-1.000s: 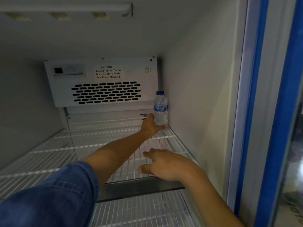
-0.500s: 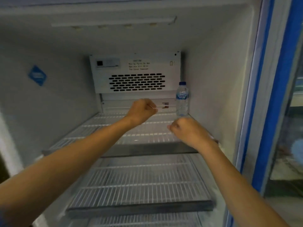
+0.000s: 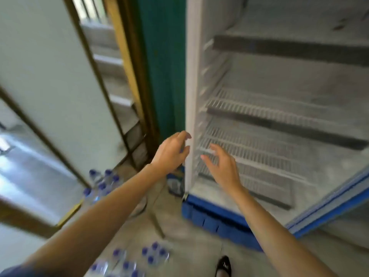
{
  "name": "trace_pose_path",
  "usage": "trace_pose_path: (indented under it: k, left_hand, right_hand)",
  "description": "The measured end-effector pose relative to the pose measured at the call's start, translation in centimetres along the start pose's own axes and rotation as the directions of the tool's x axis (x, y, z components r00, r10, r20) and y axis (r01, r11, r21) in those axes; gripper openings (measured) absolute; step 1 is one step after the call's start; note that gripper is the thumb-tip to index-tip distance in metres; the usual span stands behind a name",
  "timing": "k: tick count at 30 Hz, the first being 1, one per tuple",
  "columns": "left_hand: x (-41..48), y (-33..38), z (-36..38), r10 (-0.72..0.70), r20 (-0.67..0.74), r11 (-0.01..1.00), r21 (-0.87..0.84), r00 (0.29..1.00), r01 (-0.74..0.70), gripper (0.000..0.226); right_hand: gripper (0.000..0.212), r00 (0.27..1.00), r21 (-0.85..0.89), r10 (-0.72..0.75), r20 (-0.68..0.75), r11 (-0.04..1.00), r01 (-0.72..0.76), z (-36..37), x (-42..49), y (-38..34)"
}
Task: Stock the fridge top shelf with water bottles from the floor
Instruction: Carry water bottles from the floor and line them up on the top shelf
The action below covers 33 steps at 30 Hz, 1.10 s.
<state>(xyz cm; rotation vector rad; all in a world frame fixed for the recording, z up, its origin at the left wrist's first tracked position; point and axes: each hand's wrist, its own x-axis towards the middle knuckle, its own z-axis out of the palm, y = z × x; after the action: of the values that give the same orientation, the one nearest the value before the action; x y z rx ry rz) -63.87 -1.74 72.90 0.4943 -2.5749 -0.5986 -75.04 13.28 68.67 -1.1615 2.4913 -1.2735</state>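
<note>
Both hands were empty: the left hand hung with its fingers loosely spread just beside the left front edge of the fridge (whether it touched that edge could not be told), and the right hand, fingers likewise apart and a little curled, hovered in front of the lower wire shelves. The water bottles stood on the floor in two blurred groups, one left of the fridge near a door frame and one close to the person's feet, blue caps upward. They looked small, clear and full, so each would probably be light enough for one hand yet heavy enough to swing if lifted by the cap. Thin plastic walls of that kind likely give under a hard squeeze and may be slick, so the surest hold seemed to be a wrap round the body at mid-height, or just under the shoulder. Whether the groups were bound in film could not be made out — if so, they would need freeing first. The top shelf was not clearly in view.
</note>
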Motion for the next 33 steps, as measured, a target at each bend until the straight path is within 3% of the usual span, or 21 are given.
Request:
trace_pose_path:
  k: [3,7,12,16,22,29,31,33]
  left_hand:
    - [-9.0,-5.8,2.9,-0.285,0.147,0.957,-0.020,0.947,0.290,0.029]
    - [-19.3,-12.1,7.2,-0.557,0.239,0.819,0.002,0.795,0.573,0.034]
    - [-31.3,-17.4,14.5,-0.776,0.307,0.589,0.040,0.551,0.807,0.035]
    - [-39.3,-21.5,22.6,-0.838,0.307,0.482,0.033,0.450,0.875,0.029]
    - [-46.6,-28.4,37.9,-0.930,0.188,0.285,-0.173,0.316,0.943,0.037]
    - [-51.0,-36.5,53.5,-0.948,0.080,0.259,-0.360,0.307,0.896,0.065]
    - [-51.3,-38.2,56.3,-0.946,0.054,0.261,-0.454,0.319,0.852,0.065]
    - [-51.2,-39.3,58.0,-0.958,0.039,0.219,-0.547,0.286,0.808,0.063]
  right_hand:
    - [0.059,0.952,-0.071,0.168,0.254,0.985,-0.154,8.0,-6.5,3.2]
    - [0.064,0.780,-0.246,0.314,0.541,0.946,-0.210,15.9,-13.9,7.8]
    - [0.066,0.642,-0.361,0.400,0.654,0.911,-0.200,23.9,-19.3,13.4]
    - [0.070,0.592,-0.351,0.409,0.695,0.911,-0.217,31.2,-22.1,18.7]
    - [0.077,0.622,-0.234,0.397,0.675,0.914,-0.330,44.9,-25.0,29.4]
    - [0.096,0.637,-0.028,0.320,0.701,0.905,-0.424,57.7,-28.8,41.3]
    - [0.095,0.661,0.029,0.274,0.698,0.912,-0.408,60.1,-29.3,43.3]
    - [0.083,0.678,0.069,0.284,0.678,0.893,-0.444,61.9,-29.4,44.5]
